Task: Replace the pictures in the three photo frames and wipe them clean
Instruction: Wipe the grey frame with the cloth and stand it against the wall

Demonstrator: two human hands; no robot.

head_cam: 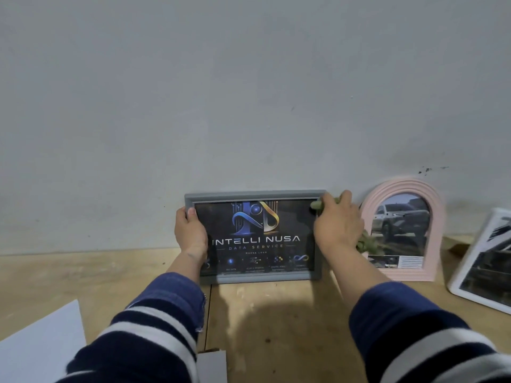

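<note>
grey frame (pixel 253 277) is mid-wipe: left hand (pixel 190 233) grips its left edge, right hand (pixel 338 223) clutches a green cloth (pixel 364 242) at its top-right corner (next, sweep across the glass).

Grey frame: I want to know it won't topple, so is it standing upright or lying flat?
Upright. The grey frame stands on the table, picture facing the camera, left hand gripping its side.

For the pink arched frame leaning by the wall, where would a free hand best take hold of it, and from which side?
Probably the pink arched frame at its straight right edge, approached from the right: that side is open, while the right hand with the green cloth crowds its left. Gripping the rim also keeps fingers off the picture.
</note>
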